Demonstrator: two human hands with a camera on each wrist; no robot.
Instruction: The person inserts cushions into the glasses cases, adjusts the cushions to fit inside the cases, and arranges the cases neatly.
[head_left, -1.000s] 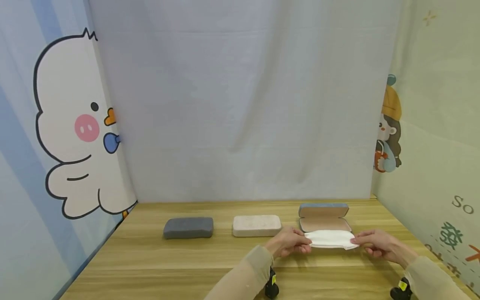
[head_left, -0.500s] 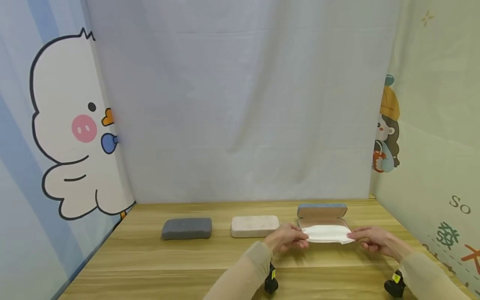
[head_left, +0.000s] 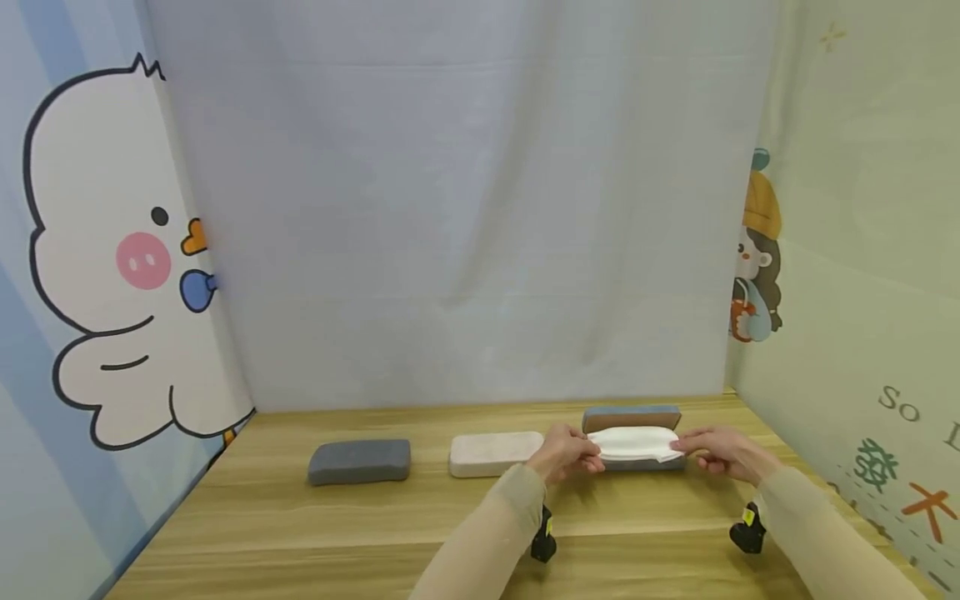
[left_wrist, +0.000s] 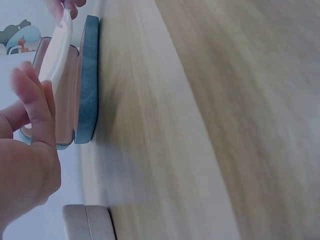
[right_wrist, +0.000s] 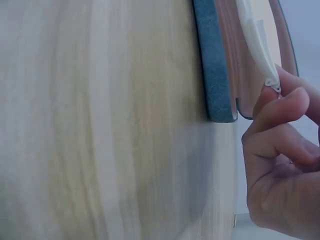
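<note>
A folded white cloth [head_left: 633, 443] is stretched between both hands, just above an open blue glasses case [head_left: 632, 417] with a pinkish lining. Its left end is pinched by my left hand [head_left: 564, 454], and my right hand [head_left: 722, 452] pinches the right end between thumb and fingers. In the left wrist view the cloth [left_wrist: 57, 55] overlaps the lining of the case [left_wrist: 89, 80]. From the right wrist, the cloth's folded corner shows at my right fingertips [right_wrist: 292, 102], close over the case's end [right_wrist: 212, 65]. Much of the case's inside is hidden behind the cloth.
A closed beige glasses case [head_left: 493, 456] lies just left of my left hand, with a closed grey glasses case [head_left: 360, 462] farther left. The wooden table [head_left: 337, 533] ends at a pale curtain [head_left: 450, 250] behind and printed cloth walls on both sides.
Both hands have carried the white cloth away from me, from in front of the blue case to over its opening. The head view has turned slightly right.
</note>
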